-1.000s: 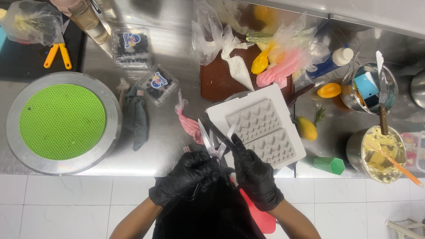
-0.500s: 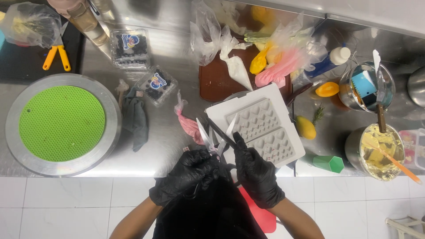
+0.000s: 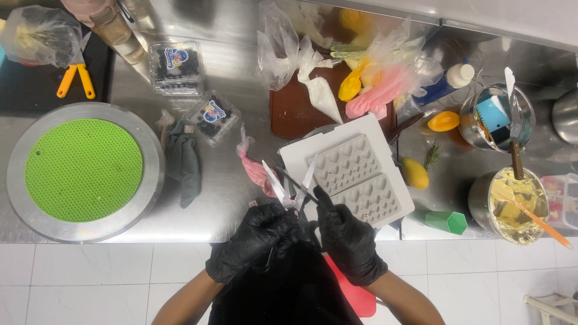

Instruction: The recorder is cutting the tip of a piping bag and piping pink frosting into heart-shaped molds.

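Head cam had the small pink piping bag point(image 3: 257, 170) lying at the counter's front edge, its tip pinched up by the black-gloved left hand point(image 3: 256, 241), fingers closed on it. The right hand point(image 3: 348, 241), also in a black glove, was wrapped round steel scissors point(image 3: 289, 185) with the blades spread wide right at that tip.

Honestly the risk I saw: thin slippery plastic plus glossy gloves, so the tip could've slid and the cut gone too far up, leaving a fat hole. Blades sat close to the left fingertips too.

Just beside it was a grey silicone mould point(image 3: 355, 176) with little heart cavities, soft-looking and matte, on a white flat board point(image 3: 385, 135). Further left, a bumpy green round mat on a metal turntable point(image 3: 153, 162). All on a shiny stainless counter point(image 3: 235, 60).
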